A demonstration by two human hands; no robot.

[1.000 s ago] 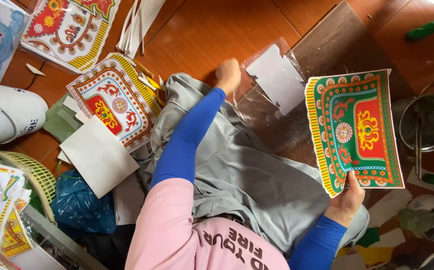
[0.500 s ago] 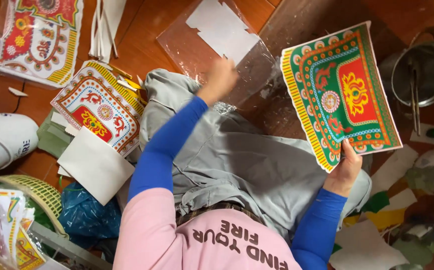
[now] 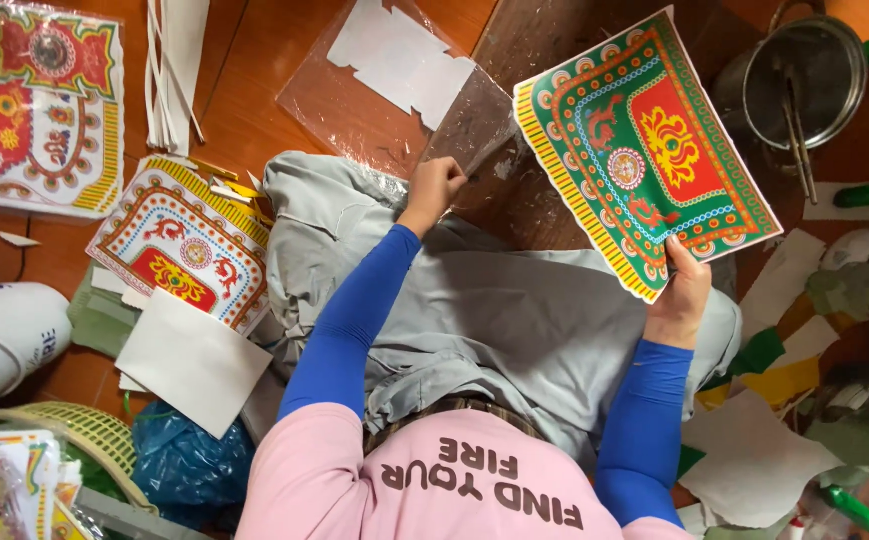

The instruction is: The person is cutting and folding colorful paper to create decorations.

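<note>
My right hand (image 3: 683,290) holds a colourful printed paper sheet (image 3: 645,150) by its near edge; the sheet is green, red and yellow with ornate patterns and is tilted up over the wooden floor. My left hand (image 3: 435,190) is stretched forward with its fingers closed on the near edge of a clear plastic sleeve (image 3: 355,110). A white cut-out card (image 3: 400,60) lies in that sleeve. Grey cloth (image 3: 495,320) covers my lap below both arms.
Two more printed sheets, one (image 3: 185,250) near and one (image 3: 50,110) far, lie on the left, with a white paper (image 3: 190,360) and white strips (image 3: 175,70). A metal pot (image 3: 805,70) stands far right. Paper scraps (image 3: 755,460), a blue bag (image 3: 185,465) and a green basket (image 3: 85,435) crowd the near sides.
The printed sheet has shifted left and tilted in my right hand. My left hand has drawn back toward my lap and closed at the plastic sleeve's edge.
</note>
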